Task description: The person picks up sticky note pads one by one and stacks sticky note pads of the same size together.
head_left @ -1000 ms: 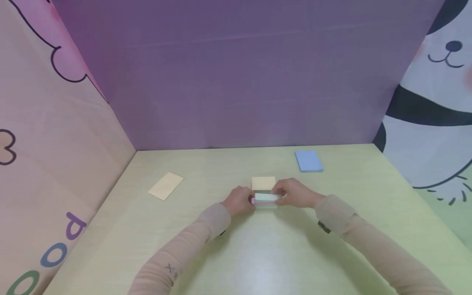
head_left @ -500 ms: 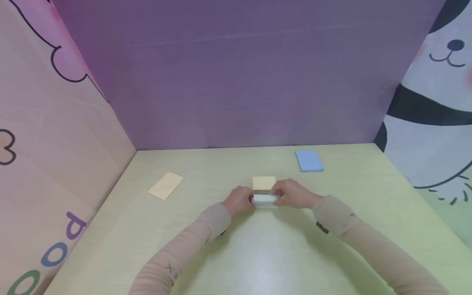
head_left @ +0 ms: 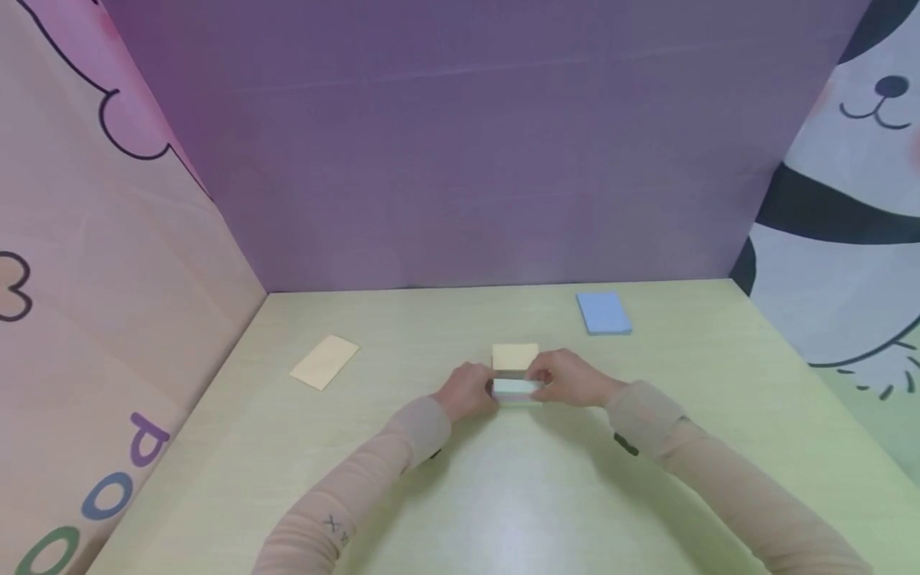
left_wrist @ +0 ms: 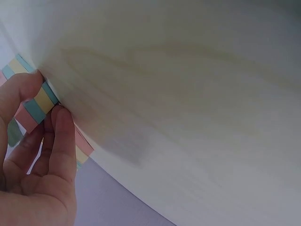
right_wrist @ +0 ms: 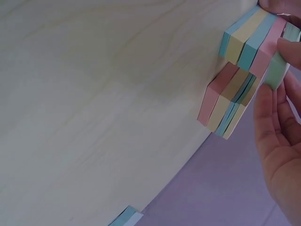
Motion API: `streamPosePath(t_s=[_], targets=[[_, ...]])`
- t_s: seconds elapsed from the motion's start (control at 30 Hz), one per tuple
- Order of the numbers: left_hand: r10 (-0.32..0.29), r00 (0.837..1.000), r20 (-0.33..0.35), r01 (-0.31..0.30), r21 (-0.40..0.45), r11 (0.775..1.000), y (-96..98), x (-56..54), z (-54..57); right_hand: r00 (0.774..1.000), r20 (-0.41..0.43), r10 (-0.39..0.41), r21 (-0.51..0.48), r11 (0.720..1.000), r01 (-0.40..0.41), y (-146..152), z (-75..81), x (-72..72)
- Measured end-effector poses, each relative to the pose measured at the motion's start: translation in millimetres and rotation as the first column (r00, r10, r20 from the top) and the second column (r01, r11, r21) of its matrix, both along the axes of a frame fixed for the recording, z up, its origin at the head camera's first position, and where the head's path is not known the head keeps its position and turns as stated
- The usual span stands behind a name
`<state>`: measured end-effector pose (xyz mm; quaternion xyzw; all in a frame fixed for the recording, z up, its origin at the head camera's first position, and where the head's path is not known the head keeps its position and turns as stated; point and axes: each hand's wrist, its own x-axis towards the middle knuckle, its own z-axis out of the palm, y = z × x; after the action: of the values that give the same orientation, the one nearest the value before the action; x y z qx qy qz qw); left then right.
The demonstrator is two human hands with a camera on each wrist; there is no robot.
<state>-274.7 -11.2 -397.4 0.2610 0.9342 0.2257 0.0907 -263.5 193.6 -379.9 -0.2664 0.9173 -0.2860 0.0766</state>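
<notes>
A stack of sticky note pads, blue, yellow, blue and pink from the table up, stands at the middle of the table. My left hand grips its left end, thumb on the near side and fingers on the far side, as the left wrist view shows. On top lies a pale green sticky note pad, pinched at its right end between the thumb and fingers of my right hand. It nearly lines up with the stack below. Just behind stands a second stack of pads with a yellow top.
At the left of the table lies a flat pale yellow pad. A blue pad lies at the back right. A purple wall rises behind the table, with printed panels on both sides.
The pale green pad has shifted slightly left and settled over the stack, covering the pink edge seen at its left before. Both hands have barely moved.
</notes>
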Motion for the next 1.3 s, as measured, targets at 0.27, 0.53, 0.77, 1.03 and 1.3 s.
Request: streamPosePath(t_s=[0.27,0.53,0.77,1.03,1.3], targets=[[0.012,1.000,0.028,-0.013,0.009,1.000,1.3,-0.4,1.1,1.000,-0.010,-0.003,0.007,1.000,0.003,-1.0,0.1,0.5],[0.015,1.000,0.027,-0.015,0.008,1.000,2.1,0.3,1.8,1.000,-0.008,0.007,0.009,1.000,-0.007,-0.5,-1.6,-0.6],[0.022,0.999,0.050,-0.022,0.008,1.000,2.6,-0.6,1.2,1.000,-0.009,0.017,0.006,1.000,-0.017,-0.3,-2.9,-1.8],[0.021,0.999,0.048,-0.022,0.009,1.000,2.0,-0.7,0.3,1.000,-0.012,0.023,0.022,0.999,-0.023,-1.6,-1.4,-1.4],[0.019,0.999,0.042,-0.020,0.009,1.000,1.5,0.2,-0.3,1.000,-0.010,0.029,0.034,0.999,-0.029,-2.6,0.5,0.5]])
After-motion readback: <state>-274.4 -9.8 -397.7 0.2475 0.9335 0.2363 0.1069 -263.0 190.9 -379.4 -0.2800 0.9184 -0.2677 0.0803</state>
